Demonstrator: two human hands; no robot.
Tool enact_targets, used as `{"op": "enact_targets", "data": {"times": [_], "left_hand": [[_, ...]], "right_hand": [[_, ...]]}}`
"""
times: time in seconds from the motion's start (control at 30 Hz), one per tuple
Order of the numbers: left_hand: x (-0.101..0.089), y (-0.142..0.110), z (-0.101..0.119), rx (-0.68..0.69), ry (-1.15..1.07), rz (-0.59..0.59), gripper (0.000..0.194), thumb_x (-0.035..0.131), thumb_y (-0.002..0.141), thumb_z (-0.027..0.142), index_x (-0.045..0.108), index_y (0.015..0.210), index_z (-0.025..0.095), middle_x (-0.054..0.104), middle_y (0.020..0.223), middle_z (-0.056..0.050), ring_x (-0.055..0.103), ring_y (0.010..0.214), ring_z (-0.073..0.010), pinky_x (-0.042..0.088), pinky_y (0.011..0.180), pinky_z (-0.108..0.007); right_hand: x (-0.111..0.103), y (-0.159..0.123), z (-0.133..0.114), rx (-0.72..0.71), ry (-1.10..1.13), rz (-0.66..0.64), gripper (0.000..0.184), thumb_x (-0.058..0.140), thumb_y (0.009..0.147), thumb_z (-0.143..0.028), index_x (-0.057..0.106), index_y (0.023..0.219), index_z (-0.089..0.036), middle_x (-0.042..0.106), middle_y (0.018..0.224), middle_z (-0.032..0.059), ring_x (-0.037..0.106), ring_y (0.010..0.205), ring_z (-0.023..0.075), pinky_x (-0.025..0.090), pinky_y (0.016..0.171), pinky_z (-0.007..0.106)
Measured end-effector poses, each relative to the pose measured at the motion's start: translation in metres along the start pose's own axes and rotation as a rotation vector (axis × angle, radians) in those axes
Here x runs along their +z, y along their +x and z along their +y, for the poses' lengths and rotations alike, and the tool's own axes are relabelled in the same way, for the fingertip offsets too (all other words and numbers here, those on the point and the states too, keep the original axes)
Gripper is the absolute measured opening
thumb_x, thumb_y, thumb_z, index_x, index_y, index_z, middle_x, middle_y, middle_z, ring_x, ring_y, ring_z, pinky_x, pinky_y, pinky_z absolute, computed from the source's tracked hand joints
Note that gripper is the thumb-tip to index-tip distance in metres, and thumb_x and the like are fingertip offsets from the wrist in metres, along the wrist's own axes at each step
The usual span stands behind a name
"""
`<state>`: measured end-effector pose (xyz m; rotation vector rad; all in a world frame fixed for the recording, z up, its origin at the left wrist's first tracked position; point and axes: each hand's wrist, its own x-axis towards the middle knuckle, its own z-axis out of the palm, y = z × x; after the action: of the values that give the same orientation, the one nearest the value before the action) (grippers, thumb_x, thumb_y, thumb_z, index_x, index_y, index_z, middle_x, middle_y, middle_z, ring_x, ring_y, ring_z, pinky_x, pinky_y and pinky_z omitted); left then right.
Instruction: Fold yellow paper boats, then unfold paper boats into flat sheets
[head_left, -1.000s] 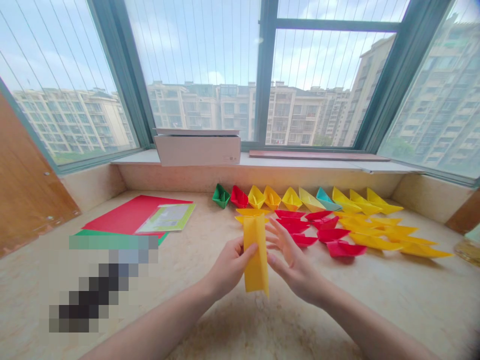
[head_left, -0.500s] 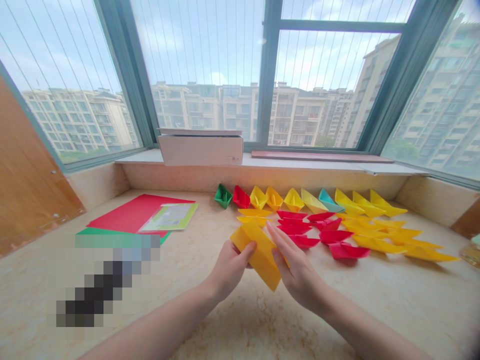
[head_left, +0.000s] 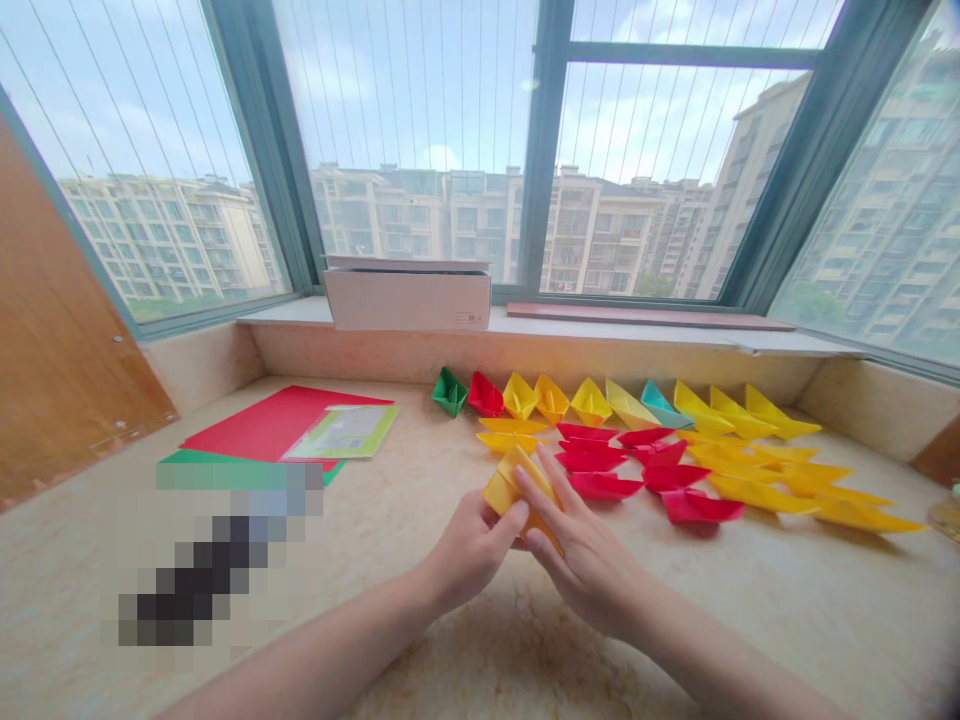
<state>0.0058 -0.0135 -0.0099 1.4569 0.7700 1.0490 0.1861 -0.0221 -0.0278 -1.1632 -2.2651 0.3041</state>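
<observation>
Folded Yellow Paper Between Two Hands

A marbled stone counter [head_left: 420, 640] runs beneath the windows, paper boats lined up along it. Above its near part, the left hand [head_left: 469, 545] pinches a folded yellow paper [head_left: 504, 487] between thumb and fingers; the right hand [head_left: 581, 545] lies against its other side, fingers extended and close together. The sheet looks light, soft and easily creased, probably best gripped at its doubled edges. The fingers hide its lower folds, so their layering is perhaps uneven.
</observation>
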Motion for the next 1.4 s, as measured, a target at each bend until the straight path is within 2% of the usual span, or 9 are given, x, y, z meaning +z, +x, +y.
{"op": "enact_targets", "data": {"times": [0.13, 0.27, 0.37, 0.43, 0.6, 0.87, 1.07, 1.27, 1.4], "left_hand": [[0.0, 0.0, 0.001, -0.004, -0.034, 0.002, 0.043, 0.059, 0.09, 0.049, 0.072, 0.104, 0.01, 0.073, 0.09, -0.009, 0.068, 0.082, -0.0215, 0.056, 0.079, -0.033], [0.0, 0.003, 0.001, -0.018, -0.006, 0.068, 0.042, 0.06, 0.09, 0.049, 0.071, 0.104, 0.01, 0.071, 0.086, -0.009, 0.066, 0.08, -0.0196, 0.054, 0.074, -0.029], [-0.001, 0.005, 0.004, -0.041, -0.014, 0.177, 0.042, 0.067, 0.085, 0.048, 0.065, 0.107, 0.012, 0.068, 0.087, -0.006, 0.063, 0.075, -0.0174, 0.052, 0.061, -0.024], [-0.002, 0.006, 0.007, -0.027, -0.019, 0.235, 0.039, 0.072, 0.081, 0.045, 0.063, 0.103, 0.014, 0.066, 0.086, -0.004, 0.062, 0.073, -0.016, 0.05, 0.056, -0.021], [-0.004, 0.008, 0.007, -0.025, -0.087, 0.25, 0.034, 0.076, 0.077, 0.041, 0.065, 0.094, 0.014, 0.067, 0.084, -0.004, 0.063, 0.074, -0.016, 0.051, 0.061, -0.022], [-0.004, 0.004, 0.01, -0.054, -0.035, 0.171, 0.037, 0.067, 0.085, 0.048, 0.067, 0.093, 0.012, 0.066, 0.076, -0.003, 0.064, 0.067, -0.0151, 0.055, 0.055, -0.024], [-0.007, 0.007, 0.007, -0.038, -0.008, 0.176, 0.035, 0.07, 0.084, 0.044, 0.066, 0.097, 0.011, 0.07, 0.079, -0.005, 0.066, 0.067, -0.0156, 0.057, 0.056, -0.024], [-0.007, 0.008, 0.007, -0.041, -0.047, 0.147, 0.037, 0.07, 0.083, 0.045, 0.066, 0.099, 0.012, 0.071, 0.08, -0.006, 0.069, 0.068, -0.018, 0.059, 0.057, -0.027], [-0.007, 0.007, 0.009, -0.045, -0.036, 0.154, 0.036, 0.072, 0.082, 0.044, 0.066, 0.098, 0.012, 0.072, 0.082, -0.007, 0.07, 0.069, -0.0187, 0.058, 0.056, -0.027]], "right_hand": [[-0.002, 0.001, -0.002, 0.005, 0.021, 0.022, 0.058, 0.043, 0.101, -0.044, 0.021, 0.155, -0.041, 0.001, 0.167, 0.0022, 0.027, 0.147, 0.0324, 0.037, 0.113, 0.053], [-0.004, 0.002, -0.002, -0.017, 0.101, 0.07, 0.051, 0.041, 0.102, -0.04, 0.033, 0.152, -0.036, 0.023, 0.163, 0.006, 0.031, 0.146, 0.0294, 0.036, 0.115, 0.052], [-0.006, 0.004, -0.002, -0.026, 0.208, 0.146, 0.044, 0.041, 0.102, -0.037, 0.045, 0.147, -0.032, 0.044, 0.152, 0.0079, 0.042, 0.14, 0.0267, 0.039, 0.114, 0.048], [-0.008, 0.005, -0.003, -0.031, 0.286, 0.185, 0.042, 0.044, 0.102, -0.036, 0.051, 0.143, -0.031, 0.051, 0.145, 0.0084, 0.048, 0.135, 0.0258, 0.042, 0.112, 0.045], [-0.01, 0.006, -0.006, -0.018, 0.403, 0.184, 0.038, 0.048, 0.1, -0.032, 0.058, 0.137, -0.03, 0.066, 0.125, 0.0084, 0.061, 0.119, 0.0251, 0.054, 0.098, 0.041], [-0.003, 0.008, 0.002, -0.044, 0.397, 0.235, 0.035, 0.053, 0.096, -0.024, 0.064, 0.128, -0.031, 0.069, 0.104, 0.0057, 0.067, 0.093, 0.0205, 0.059, 0.079, 0.033], [0.0, 0.007, 0.005, -0.053, 0.398, 0.262, 0.036, 0.053, 0.096, -0.026, 0.063, 0.13, -0.03, 0.065, 0.099, 0.0056, 0.065, 0.089, 0.0194, 0.059, 0.076, 0.032], [-0.003, 0.007, 0.007, -0.038, 0.422, 0.237, 0.036, 0.052, 0.097, -0.027, 0.063, 0.131, -0.031, 0.063, 0.101, 0.0054, 0.064, 0.092, 0.0193, 0.058, 0.078, 0.032], [-0.006, 0.006, 0.01, -0.082, 0.395, 0.216, 0.036, 0.051, 0.097, -0.026, 0.063, 0.131, -0.032, 0.063, 0.1, 0.0051, 0.064, 0.089, 0.0192, 0.058, 0.075, 0.032]]}}
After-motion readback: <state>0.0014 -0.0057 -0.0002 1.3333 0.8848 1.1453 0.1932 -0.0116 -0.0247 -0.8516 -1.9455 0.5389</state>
